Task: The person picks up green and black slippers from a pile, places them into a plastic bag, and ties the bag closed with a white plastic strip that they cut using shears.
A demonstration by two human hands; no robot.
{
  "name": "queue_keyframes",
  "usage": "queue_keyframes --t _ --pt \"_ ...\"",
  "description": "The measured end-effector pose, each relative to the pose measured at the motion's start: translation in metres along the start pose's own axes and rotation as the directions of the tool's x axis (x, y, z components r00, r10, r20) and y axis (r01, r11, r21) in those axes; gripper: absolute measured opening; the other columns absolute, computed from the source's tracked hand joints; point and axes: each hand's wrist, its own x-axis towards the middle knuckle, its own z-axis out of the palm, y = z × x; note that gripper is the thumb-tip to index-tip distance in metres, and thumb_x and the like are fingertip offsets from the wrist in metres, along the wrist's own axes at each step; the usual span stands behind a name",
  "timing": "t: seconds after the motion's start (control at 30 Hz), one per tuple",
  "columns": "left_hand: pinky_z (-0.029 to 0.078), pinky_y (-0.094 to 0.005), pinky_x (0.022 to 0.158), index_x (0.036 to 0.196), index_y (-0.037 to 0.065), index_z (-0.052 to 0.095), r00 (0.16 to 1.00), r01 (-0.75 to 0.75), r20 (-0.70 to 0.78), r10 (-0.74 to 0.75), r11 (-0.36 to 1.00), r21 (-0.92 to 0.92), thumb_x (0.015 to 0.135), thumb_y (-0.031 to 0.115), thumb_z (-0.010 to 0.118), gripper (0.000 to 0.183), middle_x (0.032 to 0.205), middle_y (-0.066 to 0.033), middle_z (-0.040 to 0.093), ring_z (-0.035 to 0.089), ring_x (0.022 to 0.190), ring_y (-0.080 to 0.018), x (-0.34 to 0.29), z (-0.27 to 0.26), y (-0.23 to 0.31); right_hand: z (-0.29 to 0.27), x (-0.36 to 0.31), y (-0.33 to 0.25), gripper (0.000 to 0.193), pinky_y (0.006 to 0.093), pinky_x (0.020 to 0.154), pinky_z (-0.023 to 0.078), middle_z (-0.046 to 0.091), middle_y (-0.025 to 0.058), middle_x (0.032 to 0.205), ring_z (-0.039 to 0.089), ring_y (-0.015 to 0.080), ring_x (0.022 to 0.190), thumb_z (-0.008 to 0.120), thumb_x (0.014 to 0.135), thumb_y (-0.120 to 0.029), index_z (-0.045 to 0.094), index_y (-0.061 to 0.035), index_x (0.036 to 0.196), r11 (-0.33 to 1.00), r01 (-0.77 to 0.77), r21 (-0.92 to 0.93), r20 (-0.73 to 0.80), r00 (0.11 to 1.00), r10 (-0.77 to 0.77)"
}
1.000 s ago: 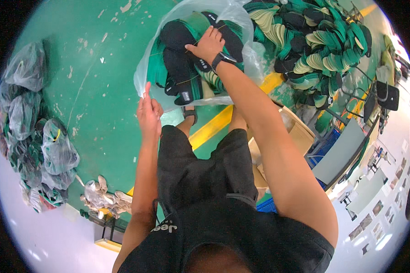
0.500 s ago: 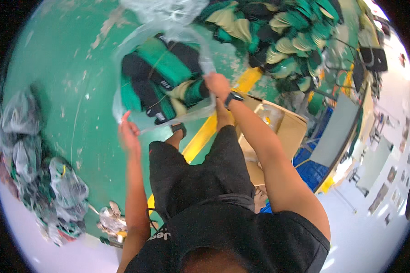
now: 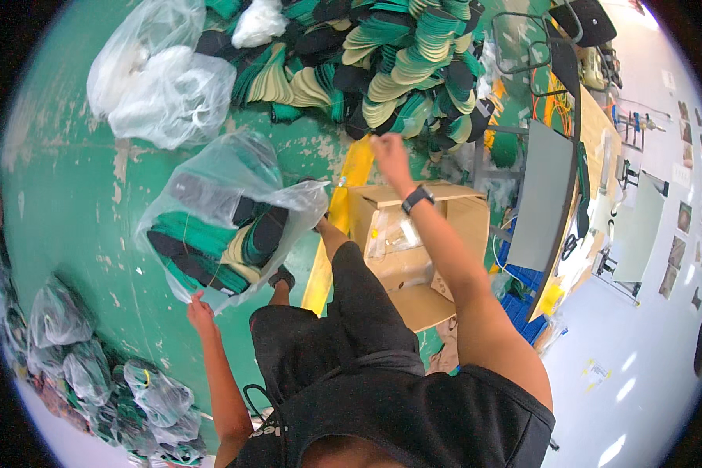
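Note:
A clear plastic bag (image 3: 238,160) stands on the floor in front of me, its mouth spread wide. Inside lie tied bundles of green, black and cream insole-like pieces (image 3: 199,238). My left hand (image 3: 201,312) pinches the bag's near-left rim. My right hand (image 3: 390,160) is away from the bag, raised beyond the carton near the big heap of similar pieces (image 3: 398,66). Its fingers look curled; whether anything is in them is hidden.
An open cardboard carton (image 3: 413,308) stands by my right leg. Crumpled clear bags (image 3: 168,93) lie at the far left, with filled bags (image 3: 86,366) at the near left. A workbench (image 3: 593,164) and a grey panel (image 3: 534,203) stand at the right. A yellow line (image 3: 317,277) crosses the green floor.
My right hand has let go of the bag's right rim and moved away toward the heap. My left hand keeps its hold. In view, the bag sits lower and further left.

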Motion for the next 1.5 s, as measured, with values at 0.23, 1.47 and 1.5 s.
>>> queue_keyframes --t 0.23,1.47,1.5 --pt "0.028 -0.0256 0.041 0.095 0.004 0.060 0.991 0.128 0.000 -0.131 0.967 0.218 0.092 0.030 0.045 0.031 0.053 0.0003 0.038 0.036 0.044 -0.0099 0.005 0.050 -0.016 -0.139 0.279 0.051 0.078 0.0435 0.083 0.043 0.051 0.0262 0.118 0.052 0.0370 0.106 0.046 0.087 -0.057 0.036 0.0114 0.124 0.958 -0.175 0.225 -0.385 0.888 0.253" --pt "0.028 -0.0241 0.046 0.113 -0.004 0.056 0.979 0.078 -0.153 -0.138 0.937 -0.342 0.099 0.036 0.037 0.047 0.050 0.0037 0.032 0.031 0.045 -0.0071 -0.029 -0.031 0.017 -0.067 0.063 -0.130 0.071 0.0331 0.093 0.042 0.052 0.0126 0.121 0.051 0.0212 0.105 0.067 0.075 -0.021 0.036 0.0048 0.133 0.950 -0.112 0.292 0.386 0.922 -0.010" --pt "0.028 -0.0241 0.046 0.114 -0.004 0.055 0.982 0.068 -0.135 -0.132 0.916 -0.395 0.099 0.037 0.036 0.047 0.050 0.0037 0.032 0.031 0.045 -0.0071 -0.027 -0.037 0.016 -0.045 0.019 -0.159 0.079 0.0323 0.095 0.040 0.049 0.0131 0.126 0.050 0.0210 0.110 0.070 0.070 -0.021 0.034 0.0027 0.136 0.974 0.072 0.215 0.478 0.862 -0.170"
